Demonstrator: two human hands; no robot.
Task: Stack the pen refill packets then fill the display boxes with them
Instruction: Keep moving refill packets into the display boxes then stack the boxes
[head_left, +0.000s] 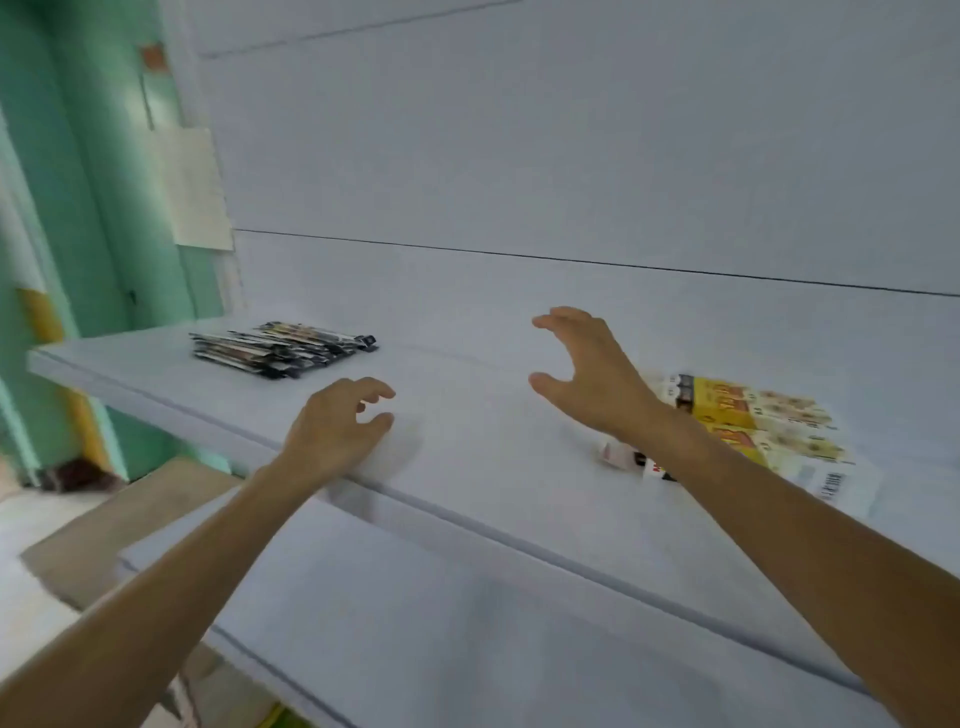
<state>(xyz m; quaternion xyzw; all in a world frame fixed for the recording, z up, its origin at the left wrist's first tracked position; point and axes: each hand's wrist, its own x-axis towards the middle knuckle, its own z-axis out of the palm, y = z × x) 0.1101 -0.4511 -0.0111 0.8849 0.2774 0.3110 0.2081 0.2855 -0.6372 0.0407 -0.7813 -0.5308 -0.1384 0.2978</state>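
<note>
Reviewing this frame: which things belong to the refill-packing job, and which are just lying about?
Job: pile of refill packets; yellow display boxes; left hand and right hand, both empty.
Lying about: sheet of paper on the wall; green wall.

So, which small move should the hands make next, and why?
Probably the left hand should reach to the dark stack of refill packets: it and the right hand hold nothing, and the yellow cardboard display boxes lie flat.
</note>
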